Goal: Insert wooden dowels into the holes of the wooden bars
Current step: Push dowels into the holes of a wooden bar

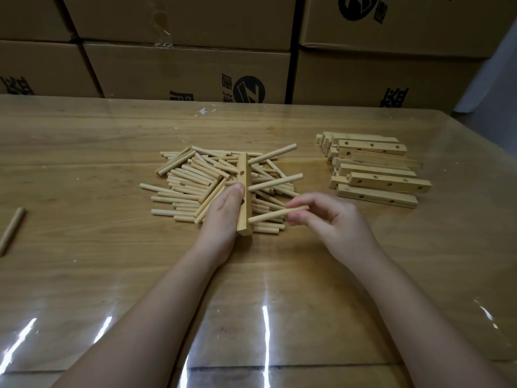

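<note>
The bar (242,177) is up off the table (84,135), standing on edge over the heap of dowels (190,177), its long side running from six to twelve o'clock. The left hand (223,211) grips its near half, thumb laid along the face I can see; the other fingers are hidden behind the wood. Two dowels (272,154) stick out of it toward three o'clock. The right hand (330,217) pinches a third dowel (277,214) near its outer end between thumb and fingertips, and its free end meets the bar close to the near end; I can't tell how deep it sits.

These look like light, stiff, dry sticks, smooth enough to roll. I'd reckon the fit is snug, so holding the dowel nearer the bar and pushing straight along its length would save it from levering sideways. The bar wants a firm hold close beside the hole being filled.

The heap right under the bar is crowded. At two o'clock, well apart, lies a stack of bars (375,169) with open holes. A stray dowel (12,231) lies at nine o'clock. A shiny clear sheet (279,331) covers the table, likely slippery, and boxes (190,71) are stacked up behind at twelve
</note>
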`<control>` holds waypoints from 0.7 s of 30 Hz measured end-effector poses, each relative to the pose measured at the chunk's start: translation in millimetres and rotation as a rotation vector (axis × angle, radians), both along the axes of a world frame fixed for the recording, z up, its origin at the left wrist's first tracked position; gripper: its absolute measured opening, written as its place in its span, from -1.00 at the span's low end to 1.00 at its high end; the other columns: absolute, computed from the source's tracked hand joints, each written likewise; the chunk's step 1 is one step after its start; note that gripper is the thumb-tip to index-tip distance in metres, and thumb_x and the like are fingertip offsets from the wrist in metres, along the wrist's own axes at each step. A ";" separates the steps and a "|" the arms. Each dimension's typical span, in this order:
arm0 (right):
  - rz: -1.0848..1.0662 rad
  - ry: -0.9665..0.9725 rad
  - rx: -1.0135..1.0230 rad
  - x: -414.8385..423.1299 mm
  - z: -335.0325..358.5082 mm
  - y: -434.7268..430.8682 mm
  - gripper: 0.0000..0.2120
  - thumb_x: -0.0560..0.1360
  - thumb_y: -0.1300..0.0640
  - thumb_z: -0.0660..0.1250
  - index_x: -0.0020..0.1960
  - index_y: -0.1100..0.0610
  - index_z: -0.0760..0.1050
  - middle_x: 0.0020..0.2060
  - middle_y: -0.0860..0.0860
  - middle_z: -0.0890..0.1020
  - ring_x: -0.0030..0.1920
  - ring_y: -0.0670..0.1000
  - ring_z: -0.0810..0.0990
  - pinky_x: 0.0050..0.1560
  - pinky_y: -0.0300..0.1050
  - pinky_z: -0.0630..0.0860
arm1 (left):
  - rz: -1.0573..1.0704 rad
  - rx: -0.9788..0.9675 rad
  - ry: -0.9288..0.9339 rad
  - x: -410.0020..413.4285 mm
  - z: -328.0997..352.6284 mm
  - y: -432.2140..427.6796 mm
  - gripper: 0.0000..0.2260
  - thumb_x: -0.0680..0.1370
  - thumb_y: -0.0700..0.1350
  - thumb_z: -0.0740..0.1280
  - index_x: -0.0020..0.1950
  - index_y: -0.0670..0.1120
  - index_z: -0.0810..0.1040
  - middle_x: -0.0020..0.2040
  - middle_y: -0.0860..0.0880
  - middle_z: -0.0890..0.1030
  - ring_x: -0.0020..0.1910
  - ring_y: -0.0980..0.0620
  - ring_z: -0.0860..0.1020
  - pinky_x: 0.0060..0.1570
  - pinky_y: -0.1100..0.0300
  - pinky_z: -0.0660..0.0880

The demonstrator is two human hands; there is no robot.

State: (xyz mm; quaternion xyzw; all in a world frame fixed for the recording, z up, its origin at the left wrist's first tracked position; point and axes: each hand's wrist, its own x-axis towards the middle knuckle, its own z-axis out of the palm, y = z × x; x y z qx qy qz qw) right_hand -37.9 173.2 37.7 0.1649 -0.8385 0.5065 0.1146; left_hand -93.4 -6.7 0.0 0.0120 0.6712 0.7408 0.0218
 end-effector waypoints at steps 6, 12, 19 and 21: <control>0.026 -0.032 -0.085 0.5 -3.2 -4.8 -0.86 0.47 0.22 0.34 -0.04 0.02 0.57 -0.25 -0.05 0.68 -0.18 -0.16 0.66 -0.13 -0.37 0.53 | -0.013 -0.011 0.017 1.4 0.1 -0.5 -0.70 0.55 0.09 0.16 -0.32 0.10 0.55 -0.34 0.00 0.46 -0.26 -0.04 0.41 -0.14 -0.04 0.34; 0.032 -0.083 -0.243 0.4 -2.0 -11.6 -0.85 0.47 0.26 0.32 -0.03 0.05 0.57 -0.22 -0.07 0.68 -0.16 -0.14 0.66 -0.15 -0.39 0.51 | -0.016 0.002 0.043 0.5 -2.3 -0.8 -0.67 0.61 0.05 0.14 -0.27 0.13 0.58 -0.34 0.05 0.52 -0.30 0.05 0.49 -0.20 0.03 0.42; -0.058 -0.226 -0.485 -5.7 -12.0 -29.1 -0.70 0.42 0.27 0.38 0.12 0.07 0.48 -0.09 0.01 0.63 -0.09 -0.15 0.62 -0.09 -0.34 0.52 | -0.112 0.313 0.021 -1.1 3.8 -2.7 -0.81 0.61 -0.03 0.20 0.08 -0.11 0.51 -0.18 -0.04 0.67 -0.19 -0.02 0.66 -0.31 0.20 0.57; -0.065 -0.296 -0.488 -7.5 -16.8 -31.8 -0.68 0.40 0.25 0.41 0.13 0.07 0.48 -0.06 -0.05 0.61 -0.12 -0.24 0.60 -0.09 -0.34 0.52 | -0.140 0.377 0.014 -0.6 4.8 -3.5 -0.77 0.56 -0.03 0.26 0.13 -0.13 0.44 -0.06 -0.14 0.68 -0.06 -0.18 0.66 -0.21 0.12 0.60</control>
